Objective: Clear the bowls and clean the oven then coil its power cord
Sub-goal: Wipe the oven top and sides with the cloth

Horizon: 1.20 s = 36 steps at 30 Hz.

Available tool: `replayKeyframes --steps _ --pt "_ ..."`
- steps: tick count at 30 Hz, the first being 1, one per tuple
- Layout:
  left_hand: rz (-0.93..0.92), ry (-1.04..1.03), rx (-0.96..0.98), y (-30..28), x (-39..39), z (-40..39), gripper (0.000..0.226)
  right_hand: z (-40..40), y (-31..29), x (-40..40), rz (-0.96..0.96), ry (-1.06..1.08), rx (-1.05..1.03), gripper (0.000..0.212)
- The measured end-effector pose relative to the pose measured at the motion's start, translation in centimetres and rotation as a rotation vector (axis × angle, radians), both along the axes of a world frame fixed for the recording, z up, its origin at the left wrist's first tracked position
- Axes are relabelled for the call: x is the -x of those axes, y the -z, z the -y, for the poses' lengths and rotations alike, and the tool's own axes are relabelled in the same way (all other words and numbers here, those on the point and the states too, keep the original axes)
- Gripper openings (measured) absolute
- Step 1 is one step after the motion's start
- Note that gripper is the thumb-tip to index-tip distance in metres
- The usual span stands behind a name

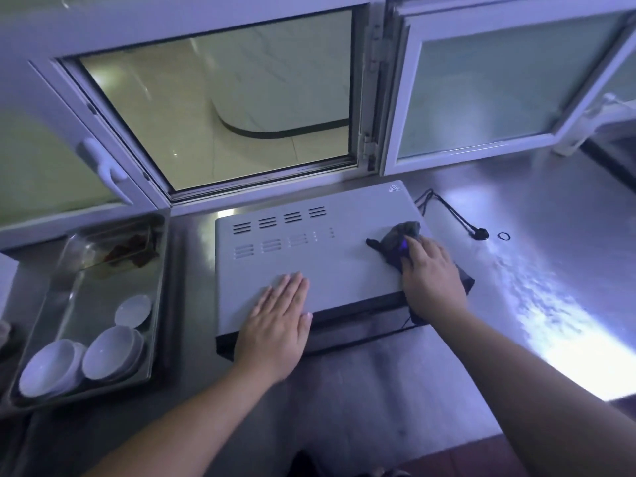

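A white countertop oven [327, 256] with vent slots on its top stands on the steel counter. My left hand [278, 321] lies flat on the oven's top near the front edge, fingers straight. My right hand [432, 277] presses a dark grey cloth [399, 242] against the right side of the oven's top. The black power cord [451, 211] trails loosely on the counter to the right of the oven, ending in a plug [480, 233]. Several white bowls [110, 352] sit in a steel tray [156, 284] at the left.
A small black ring [503, 236] lies beside the plug. Behind the oven is an open serving window [220, 105] with white frames, one sash swung inward at the right. The steel counter [533, 270] stretches off to the right. Reddish scraps lie at the tray's far end.
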<state>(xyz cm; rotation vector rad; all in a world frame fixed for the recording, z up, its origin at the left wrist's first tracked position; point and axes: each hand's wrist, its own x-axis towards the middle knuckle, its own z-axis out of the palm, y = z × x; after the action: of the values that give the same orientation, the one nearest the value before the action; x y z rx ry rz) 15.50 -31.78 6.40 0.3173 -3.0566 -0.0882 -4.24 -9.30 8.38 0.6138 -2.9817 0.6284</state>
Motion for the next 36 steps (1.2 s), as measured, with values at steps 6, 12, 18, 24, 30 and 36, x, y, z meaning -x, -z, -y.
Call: replayKeyframes --steps 6,12,18,24,30,36 --pt "0.07 0.02 -0.069 -0.6 0.0 0.4 0.069 0.2 -0.6 -4.7 0.075 0.157 -0.011 0.044" --pt "0.104 0.044 -0.165 -1.5 0.4 0.7 0.062 0.6 -1.2 -10.0 0.156 0.281 0.031 0.046" --pt "0.128 0.079 -0.081 -3.1 1.1 0.8 0.061 0.8 -1.7 -15.2 0.322 0.491 0.306 0.041" --pt "0.142 0.325 -0.107 -3.9 3.5 0.2 0.058 -0.8 0.1 -19.2 0.637 0.835 0.702 0.029" --pt "0.194 0.504 -0.123 -4.4 7.5 -3.0 0.057 -3.7 1.4 -20.5 0.786 1.035 1.02 0.022" --pt "0.212 0.539 -0.14 -3.4 11.1 -5.3 0.057 -6.3 3.5 -19.8 0.801 1.169 1.217 0.019"
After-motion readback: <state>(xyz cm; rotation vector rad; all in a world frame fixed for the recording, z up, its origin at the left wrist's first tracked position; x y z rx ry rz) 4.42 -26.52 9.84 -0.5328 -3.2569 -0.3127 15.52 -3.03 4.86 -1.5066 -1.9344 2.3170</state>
